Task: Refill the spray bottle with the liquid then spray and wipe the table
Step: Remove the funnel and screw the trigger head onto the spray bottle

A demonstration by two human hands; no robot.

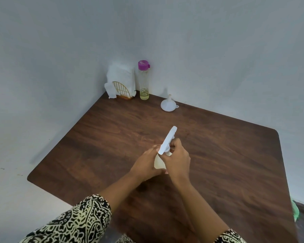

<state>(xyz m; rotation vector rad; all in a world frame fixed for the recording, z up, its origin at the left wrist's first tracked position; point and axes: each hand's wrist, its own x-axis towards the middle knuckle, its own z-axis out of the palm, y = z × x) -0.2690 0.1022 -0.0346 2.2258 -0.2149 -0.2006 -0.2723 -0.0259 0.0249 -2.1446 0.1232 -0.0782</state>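
A white spray bottle (pixel 159 163) stands on the dark wooden table (pixel 218 155), near its middle. My left hand (pixel 146 163) grips the bottle's body from the left. My right hand (pixel 177 157) holds the neck just under the white trigger head (pixel 168 140), which points up and away. At the far corner stands a clear bottle (pixel 144 81) with a purple cap and a little yellowish liquid at its bottom. A white funnel (pixel 168 104) lies mouth-down to its right.
White paper napkins in a gold wire holder (pixel 120 85) stand at the far corner, left of the clear bottle. Grey walls close the table's left and far sides. Something green (pixel 296 212) shows past the table's right edge.
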